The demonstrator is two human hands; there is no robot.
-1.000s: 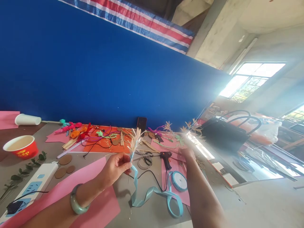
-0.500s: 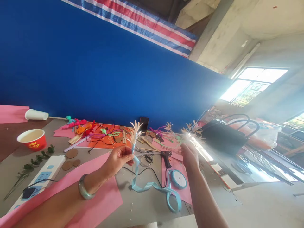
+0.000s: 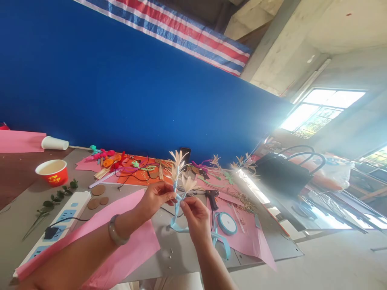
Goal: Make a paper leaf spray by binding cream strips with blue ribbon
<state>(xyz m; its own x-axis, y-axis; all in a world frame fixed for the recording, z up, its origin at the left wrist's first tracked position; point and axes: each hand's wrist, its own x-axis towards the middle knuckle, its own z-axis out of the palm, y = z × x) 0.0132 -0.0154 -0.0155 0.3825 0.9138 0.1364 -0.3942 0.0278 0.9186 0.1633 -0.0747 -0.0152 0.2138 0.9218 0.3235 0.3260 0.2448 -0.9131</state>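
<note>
My left hand [image 3: 157,198] pinches a cream dried-flower sprig [image 3: 177,164] upright, its stem wrapped in light blue ribbon [image 3: 179,228]. Close beside it, my right hand [image 3: 197,219] is closed with a second cream flower [image 3: 188,183] between thumb and fingers, its head against the first one's stem. Below both hands the ribbon hangs in a loop and runs right toward its spool [image 3: 227,223] on pink paper. Just behind the right hand lies a black glue gun [image 3: 212,196].
On the left are a power strip [image 3: 65,219], a red paper cup [image 3: 53,173], a green leaf sprig [image 3: 51,202] and round wooden discs [image 3: 98,190]. Coloured craft scraps and a phone [image 3: 185,153] line the blue panel [image 3: 136,88]. A black bag [image 3: 281,169] stands at right.
My right hand has come back from the dried flowers at the table's right side to my left hand, now with a cream flower in it. The left hand still holds its sprig.
</note>
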